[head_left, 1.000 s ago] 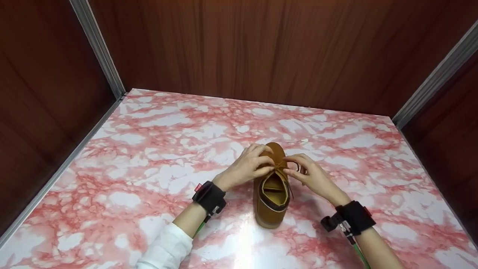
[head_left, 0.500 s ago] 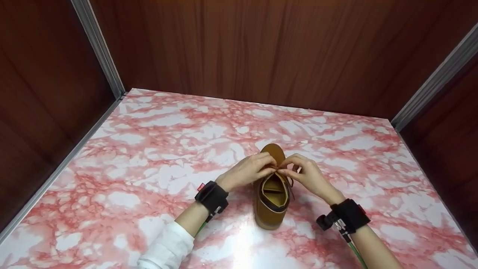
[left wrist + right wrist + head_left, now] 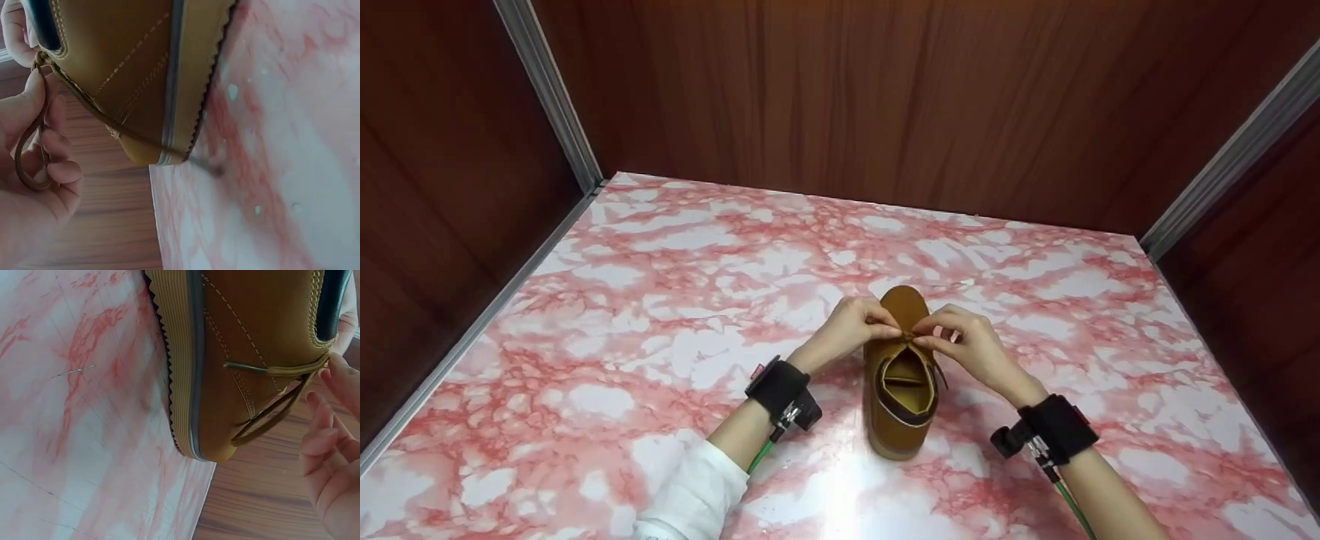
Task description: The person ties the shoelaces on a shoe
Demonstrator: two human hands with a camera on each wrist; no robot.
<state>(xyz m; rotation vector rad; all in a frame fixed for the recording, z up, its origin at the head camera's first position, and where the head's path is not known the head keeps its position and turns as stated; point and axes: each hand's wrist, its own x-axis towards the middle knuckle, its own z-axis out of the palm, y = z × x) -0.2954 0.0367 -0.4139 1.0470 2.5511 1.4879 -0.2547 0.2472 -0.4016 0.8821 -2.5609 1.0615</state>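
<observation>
A tan-brown lace-up shoe (image 3: 896, 439) stands upright on the table, its toe pointing away from me. At the top of its tongue the brown shoelace (image 3: 908, 337) is knotted. My left hand (image 3: 847, 328) pinches a loop of the lace (image 3: 19, 160) between thumb and fingers, on the shoe's left side. From the right, my right hand (image 3: 976, 346) pinches the lace close to the knot with thumb and index finger. Another lace loop and a lace end (image 3: 247, 367) hang over the shoe's right side in the right wrist view.
The table (image 3: 675, 360) has a red-and-white marbled top. Dark wood panels (image 3: 840, 105) enclose it at the back and sides, with metal strips (image 3: 551, 90) at the corners. Black camera straps with green cables sit on both wrists.
Both hands first came together at the knot. Since then the left hand has drawn slightly left with its fingers curled on the lace loop; the right hand has stayed near the knot.
</observation>
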